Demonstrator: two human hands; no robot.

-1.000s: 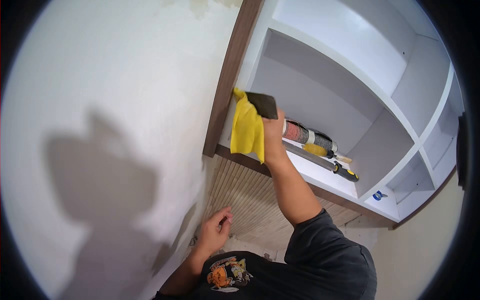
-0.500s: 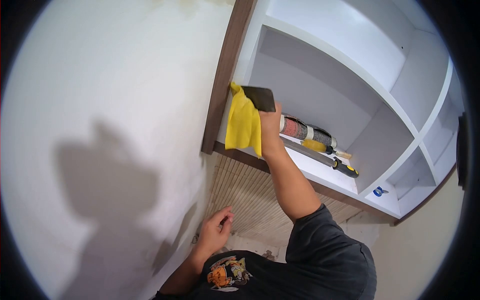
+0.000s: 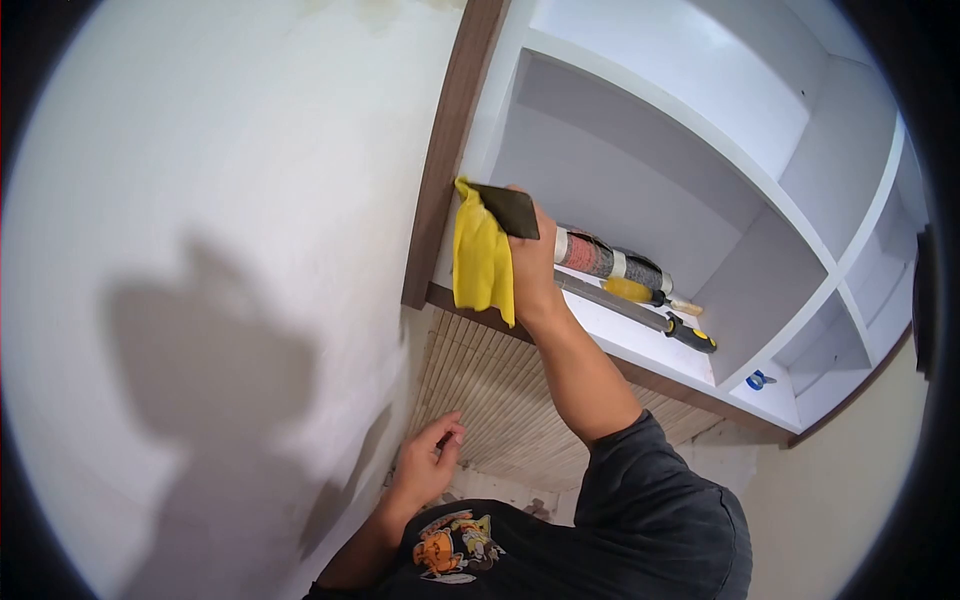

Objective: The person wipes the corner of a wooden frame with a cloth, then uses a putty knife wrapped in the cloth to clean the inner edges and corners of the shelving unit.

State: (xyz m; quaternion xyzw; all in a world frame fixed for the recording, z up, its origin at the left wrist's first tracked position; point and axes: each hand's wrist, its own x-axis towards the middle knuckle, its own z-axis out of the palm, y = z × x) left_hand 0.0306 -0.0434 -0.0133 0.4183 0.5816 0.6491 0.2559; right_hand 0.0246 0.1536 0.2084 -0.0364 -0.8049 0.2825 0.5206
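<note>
My right hand (image 3: pixel 537 262) is closed around a yellow cloth (image 3: pixel 482 255) and a dark flat rectangular piece (image 3: pixel 508 208) whose kind I cannot make out. The cloth hangs over the left front edge of a white cabinet (image 3: pixel 660 85), beside its brown wood-look side trim (image 3: pixel 440 170). Lower down, in front of the slatted panel, my left hand (image 3: pixel 428 462) is open and holds nothing visible, its fingers loosely bent and apart from the thumb.
On the cabinet shelf behind my right wrist lie a rolled striped textile (image 3: pixel 612 260), a yellow-handled tool (image 3: pixel 635 291) and a long flat file (image 3: pixel 635 312) with a black-yellow handle. A small blue object (image 3: pixel 758 380) sits in another compartment. A white wall (image 3: pixel 250 130) rises at the left.
My right hand has shifted slightly left and down with the cloth and the dark piece, which has tilted. My left hand stays almost where it was.
</note>
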